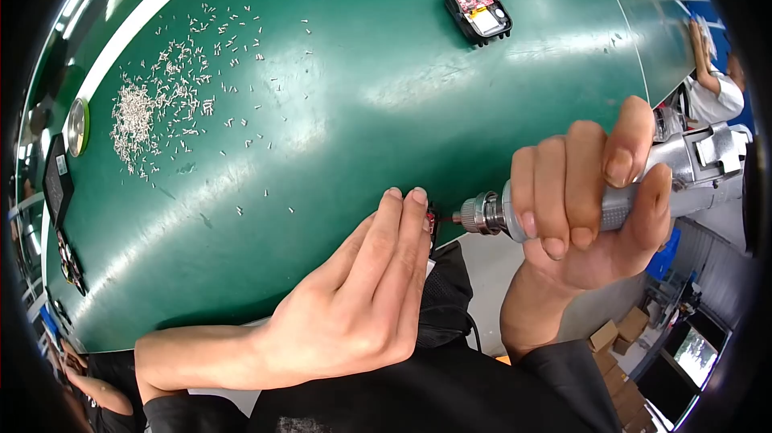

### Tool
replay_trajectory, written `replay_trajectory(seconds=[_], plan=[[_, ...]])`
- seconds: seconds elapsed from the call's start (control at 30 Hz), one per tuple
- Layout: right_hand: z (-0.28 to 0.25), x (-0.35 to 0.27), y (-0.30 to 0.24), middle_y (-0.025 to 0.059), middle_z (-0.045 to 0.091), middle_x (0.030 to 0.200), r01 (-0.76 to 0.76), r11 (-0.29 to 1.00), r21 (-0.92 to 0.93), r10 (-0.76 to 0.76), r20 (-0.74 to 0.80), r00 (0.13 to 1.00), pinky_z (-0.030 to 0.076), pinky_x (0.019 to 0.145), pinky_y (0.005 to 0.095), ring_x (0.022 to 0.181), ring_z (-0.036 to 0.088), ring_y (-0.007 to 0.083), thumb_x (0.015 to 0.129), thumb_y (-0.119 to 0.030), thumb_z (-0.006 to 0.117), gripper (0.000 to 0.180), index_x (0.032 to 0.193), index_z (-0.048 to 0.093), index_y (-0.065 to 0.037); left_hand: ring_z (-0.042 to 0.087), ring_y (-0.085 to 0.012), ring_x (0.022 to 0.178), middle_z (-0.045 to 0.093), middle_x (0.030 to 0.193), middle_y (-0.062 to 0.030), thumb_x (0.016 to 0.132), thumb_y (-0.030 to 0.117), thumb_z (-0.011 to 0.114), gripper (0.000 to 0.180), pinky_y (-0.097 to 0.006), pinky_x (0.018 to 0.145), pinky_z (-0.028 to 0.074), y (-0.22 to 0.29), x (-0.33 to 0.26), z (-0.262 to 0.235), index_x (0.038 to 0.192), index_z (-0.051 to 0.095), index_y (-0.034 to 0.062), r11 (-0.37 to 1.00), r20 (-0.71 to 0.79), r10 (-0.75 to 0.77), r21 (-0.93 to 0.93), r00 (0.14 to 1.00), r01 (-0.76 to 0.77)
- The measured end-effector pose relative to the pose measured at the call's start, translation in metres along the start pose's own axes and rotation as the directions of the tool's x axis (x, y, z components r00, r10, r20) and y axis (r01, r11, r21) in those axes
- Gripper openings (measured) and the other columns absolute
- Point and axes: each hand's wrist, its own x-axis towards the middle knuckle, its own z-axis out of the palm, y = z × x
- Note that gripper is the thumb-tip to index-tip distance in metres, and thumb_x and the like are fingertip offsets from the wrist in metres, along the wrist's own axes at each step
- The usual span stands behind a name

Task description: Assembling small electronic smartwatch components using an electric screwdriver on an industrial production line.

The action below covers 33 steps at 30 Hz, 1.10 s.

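My right hand (583, 200) is wrapped round the grey body of an electric screwdriver (484, 214), held nearly level with its metal nose to the left. Its thin bit reaches toward a small dark device with a red circuit board (434, 222) at the table's near edge. Whether the bit touches a screw there is too small to tell. My left hand (354, 292) lies over that device, fingers long and pressed together, gripping it; most of it is hidden behind the fingertips. Farther off lies a black casing (480, 13), its red board and white block exposed.
On the green table (362, 47), a heap of small silver screws (135, 115) spreads rightward. A round green-rimmed lid (78, 127), a black box (58, 180) and a dark part (70, 264) line the left edge. Other people's arms (708, 67) show at right and lower left.
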Motion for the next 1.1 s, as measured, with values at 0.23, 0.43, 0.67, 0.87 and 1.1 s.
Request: replay_trajectory(seconds=[0.23, 0.43, 0.67, 0.87, 1.1], plan=[[0.008, 0.005, -0.004, -0.0021, 0.045, 0.055, -0.026, 0.991, -0.129, 0.038, 0.088, 0.995, 0.041, 0.048, 0.024, 0.044, 0.045, 0.008, 0.098, -0.031, 0.048, 0.024, 0.092, 0.042, -0.008, 0.063, -0.0349, 0.095, 0.064, 0.1, -0.0265, 0.062, -0.001, 0.063, 0.027, -0.036, 0.077, 0.057, 0.0, 0.0, 0.002, 0.086, 0.064, -0.014, 1.0, -0.037, 0.008, -0.011, 0.999, -0.008], [0.015, 0.006, -0.007, 0.0, 0.047, 0.059, 0.026, 0.961, -0.274, 0.009, 0.126, 0.992, 0.037, 0.044, 0.0237, 0.045, 0.044, 0.0092, 0.091, -0.018, 0.061, 0.021, 0.092, 0.045, -0.004, 0.062, -0.0335, 0.094, 0.065, 0.099, -0.027, 0.066, 0.007, 0.06, 0.032, -0.035, 0.084, 0.054, -0.003, 0.005, -0.01, 0.09, 0.066, -0.0137, 0.998, 0.038, 0.067, -0.011, 0.997, -0.066], [0.019, 0.011, 0.006, 0.0014, 0.046, 0.058, 0.022, 0.991, -0.131, -0.003, 0.146, 0.989, 0.034, 0.039, 0.0243, 0.043, 0.041, 0.0102, 0.086, -0.013, 0.067, 0.022, 0.088, 0.047, -0.003, 0.062, -0.0333, 0.095, 0.063, 0.102, -0.0275, 0.066, 0.006, 0.061, 0.032, -0.035, 0.083, 0.053, -0.006, -0.002, -0.012, 0.09, 0.064, -0.0146, 0.998, 0.025, 0.053, 0.014, 0.998, -0.053], [0.01, 0.028, 0.006, 0.0041, 0.057, 0.056, 0.048, 0.943, 0.329, -0.219, 0.505, 0.835, 0.044, 0.044, 0.0262, 0.046, 0.054, 0.015, 0.079, -0.009, 0.074, 0.021, 0.074, 0.055, -0.003, 0.059, -0.0307, 0.101, 0.06, 0.106, -0.022, 0.068, 0.005, 0.062, 0.033, -0.035, 0.085, 0.051, -0.011, -0.022, -0.027, 0.096, 0.062, -0.0118, 0.996, 0.028, 0.084, -0.031, 0.996, -0.083], [0.003, -0.005, 0.009, 0.0013, 0.051, 0.048, 0.142, 0.873, 0.467, -0.227, 0.131, 0.965, 0.047, 0.04, 0.0226, 0.035, 0.05, 0.0095, 0.085, -0.012, 0.069, 0.025, 0.072, 0.047, -0.009, 0.055, -0.0355, 0.107, 0.057, 0.117, -0.0187, 0.077, 0.004, 0.066, 0.042, -0.042, 0.092, 0.045, -0.037, -0.172, -0.088, 0.117, 0.056, -0.0011, 0.617, -0.199, -0.76, 0.078, 0.618, 0.783]])
